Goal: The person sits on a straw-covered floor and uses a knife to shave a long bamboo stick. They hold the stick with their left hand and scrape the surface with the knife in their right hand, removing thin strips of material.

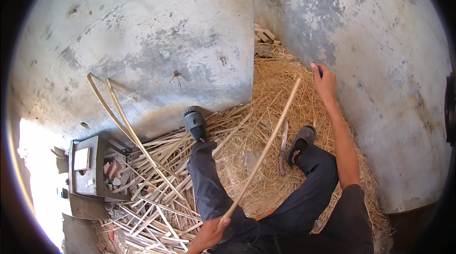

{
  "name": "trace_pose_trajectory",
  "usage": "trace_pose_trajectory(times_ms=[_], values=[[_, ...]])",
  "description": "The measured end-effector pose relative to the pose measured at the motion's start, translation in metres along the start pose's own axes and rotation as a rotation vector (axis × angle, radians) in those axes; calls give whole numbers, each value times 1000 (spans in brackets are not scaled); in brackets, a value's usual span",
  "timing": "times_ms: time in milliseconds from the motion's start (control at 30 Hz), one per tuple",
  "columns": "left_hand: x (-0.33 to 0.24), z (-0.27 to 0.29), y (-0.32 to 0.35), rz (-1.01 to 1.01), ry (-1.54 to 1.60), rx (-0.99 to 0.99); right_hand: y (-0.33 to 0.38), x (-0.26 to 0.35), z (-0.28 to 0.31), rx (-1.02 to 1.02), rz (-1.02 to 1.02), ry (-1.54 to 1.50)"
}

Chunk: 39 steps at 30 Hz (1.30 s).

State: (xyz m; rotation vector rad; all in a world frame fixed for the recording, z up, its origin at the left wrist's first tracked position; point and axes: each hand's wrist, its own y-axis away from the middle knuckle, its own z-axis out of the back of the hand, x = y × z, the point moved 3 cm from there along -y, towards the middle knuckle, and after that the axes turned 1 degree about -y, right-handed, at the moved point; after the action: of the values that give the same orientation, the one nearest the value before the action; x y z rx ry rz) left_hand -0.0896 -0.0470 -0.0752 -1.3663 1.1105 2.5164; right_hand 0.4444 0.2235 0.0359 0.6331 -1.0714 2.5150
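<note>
Left hand (209,234) grips stick (266,146) by lower end; right hand (325,83) pinches small blue thing (321,73). Knife (283,145) lies on straw (275,76).

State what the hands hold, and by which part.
The left hand holds a long pale strip by its near end; the right hand, a small blue object, mostly hidden, part unclear.

Single head-worn fisheye view, left of a side-by-side pair, looks down and forward over the wearer's legs (207,185), near left hand (207,235) and right hand (326,84), straw-littered floor (271,74) beyond, walls (137,35) curving peripherally.
</note>
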Motion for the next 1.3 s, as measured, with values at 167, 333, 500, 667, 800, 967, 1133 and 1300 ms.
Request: trace_pose_trajectory(times_ms=[167,333,500,667,800,967,1133,1300], values=[[8,-1,-13,-71,99,-87,15,-13,-5,206,-55,-27],[-29,12,-54,-265,167,-240,72,62,-3,256,168,-348],[-98,31,-83,-502,125,-368,152,156,27,391,566,-559],[-149,38,-78,-581,61,-475,192,179,40,453,757,-498],[-168,38,-74,-584,31,-510,195,183,42,472,782,-471],[-171,32,-77,-625,-41,-596,198,184,44,436,832,-441],[-172,32,-80,-615,-45,-612,196,185,45,402,820,-417],[-177,33,-77,-563,-42,-615,192,186,45,356,827,-413]])
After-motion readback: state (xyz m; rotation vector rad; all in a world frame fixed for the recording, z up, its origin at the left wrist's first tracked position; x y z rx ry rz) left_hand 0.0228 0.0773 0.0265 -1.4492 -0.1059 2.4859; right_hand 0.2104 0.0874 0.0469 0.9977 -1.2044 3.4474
